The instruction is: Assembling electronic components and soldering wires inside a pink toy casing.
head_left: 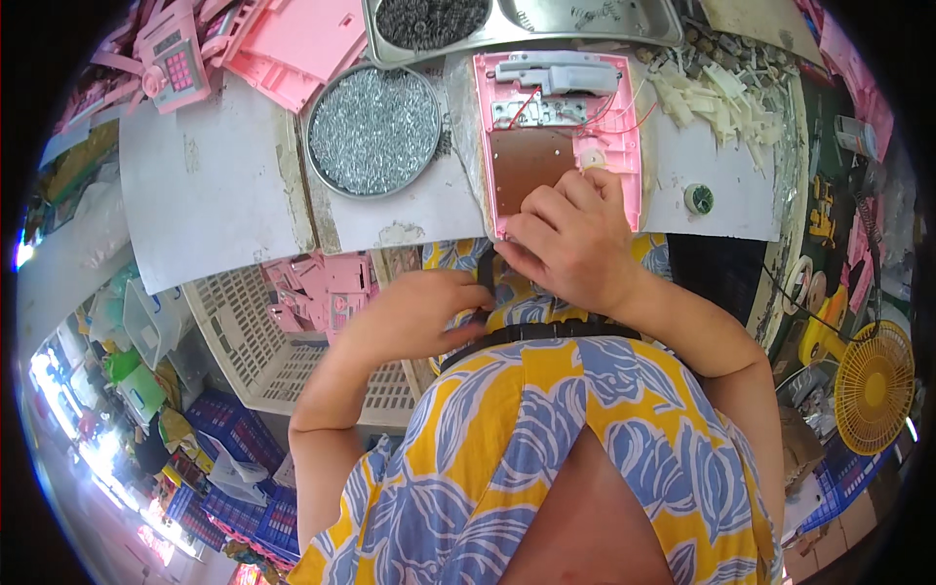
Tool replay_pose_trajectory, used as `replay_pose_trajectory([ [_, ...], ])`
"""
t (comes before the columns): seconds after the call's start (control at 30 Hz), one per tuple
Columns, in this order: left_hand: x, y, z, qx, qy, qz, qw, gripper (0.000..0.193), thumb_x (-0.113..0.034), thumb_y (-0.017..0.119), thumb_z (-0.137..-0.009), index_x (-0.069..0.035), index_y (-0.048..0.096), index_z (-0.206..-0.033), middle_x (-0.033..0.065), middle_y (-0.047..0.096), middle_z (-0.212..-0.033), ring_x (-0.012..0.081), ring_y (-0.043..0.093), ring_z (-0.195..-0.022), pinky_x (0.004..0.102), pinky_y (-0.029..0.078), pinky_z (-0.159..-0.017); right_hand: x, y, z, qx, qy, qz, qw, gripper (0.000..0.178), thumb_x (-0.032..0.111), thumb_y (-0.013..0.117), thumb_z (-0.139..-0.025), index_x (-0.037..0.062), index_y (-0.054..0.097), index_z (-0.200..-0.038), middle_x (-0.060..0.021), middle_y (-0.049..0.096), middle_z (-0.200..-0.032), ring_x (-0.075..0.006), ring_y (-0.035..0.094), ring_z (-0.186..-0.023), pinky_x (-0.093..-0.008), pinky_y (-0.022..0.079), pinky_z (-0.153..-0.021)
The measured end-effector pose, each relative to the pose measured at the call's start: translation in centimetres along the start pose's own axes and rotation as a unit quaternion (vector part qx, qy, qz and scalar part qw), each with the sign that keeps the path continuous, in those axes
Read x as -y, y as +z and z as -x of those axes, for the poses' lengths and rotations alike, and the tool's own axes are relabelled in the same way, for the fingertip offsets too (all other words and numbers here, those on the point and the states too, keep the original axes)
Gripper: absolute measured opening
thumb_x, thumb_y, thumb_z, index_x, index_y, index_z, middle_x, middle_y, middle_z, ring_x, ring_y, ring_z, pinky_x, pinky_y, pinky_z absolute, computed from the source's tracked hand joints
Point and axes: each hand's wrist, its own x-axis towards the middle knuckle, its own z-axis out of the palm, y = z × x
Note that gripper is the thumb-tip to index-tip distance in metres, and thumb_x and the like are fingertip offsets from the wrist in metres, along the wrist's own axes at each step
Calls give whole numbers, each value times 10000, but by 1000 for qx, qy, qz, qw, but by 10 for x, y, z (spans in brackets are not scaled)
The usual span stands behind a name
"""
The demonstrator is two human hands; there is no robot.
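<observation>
A pink plastic panel (629, 200) lies on the white work surface in front of me, with a brown plate (526, 161), a grey plastic part (561, 76) and a metal bracket (546, 112) with thin wires in it. My right hand (575, 234) rests over the panel's lower part, fingers curled in; its fingertips are hidden, so whatever they hold does not show. Just beyond its knuckles is a small white round piece (592, 159). Below the table edge, my left hand (429, 310) is at my lap by a black belt (546, 331), fingers and thumb apart, nothing visible in it.
Left of the panel stands a round dish (322, 166) of small metal screws. A metal tray (531, 37) with dark springs lies beyond. White plastic pieces (717, 102) and a small green reel (698, 199) are at right. Below left is a crate (249, 336) with pink parts; a yellow fan (875, 385) stands right.
</observation>
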Motion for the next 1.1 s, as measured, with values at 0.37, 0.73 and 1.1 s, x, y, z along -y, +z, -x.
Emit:
replay_pose_trajectory([
  [0.37, 17, -30, -54, -195, 155, -82, 965, 227, -106, 816, -793, -52, 690, -974, 98, 614, -883, 292, 636, -742, 391, 524, -612, -57, -83, -27, 11, 6, -112, 994, 207, 249, 789, -785, 118, 710, -924, -43, 671, -912, -268, 618, -922, -434, 439, -870],
  [0.73, 12, -34, -55, -174, 128, -67, 974, 255, -115, 844, -774, -84, 740, -1005, 80, 620, -880, 256, 635, -737, 362, 528, -611, -323, -140, -212, -105, 17, 201, 974, 215, 216, 709, -895, 71, 713, -1053, -56, 708, -898, -182, 658, -790, -320, 526, -734],
  [1.1, 7, -31, -48, -180, 87, -58, 978, 206, -116, 812, -810, -78, 722, -992, 82, 605, -872, 270, 639, -741, 381, 532, -629, -340, -101, -270, 63, 116, 298, 945, 394, 275, 748, -884, 79, 684, -1220, -168, 714, -1149, -237, 627, -1162, -362, 523, -959],
])
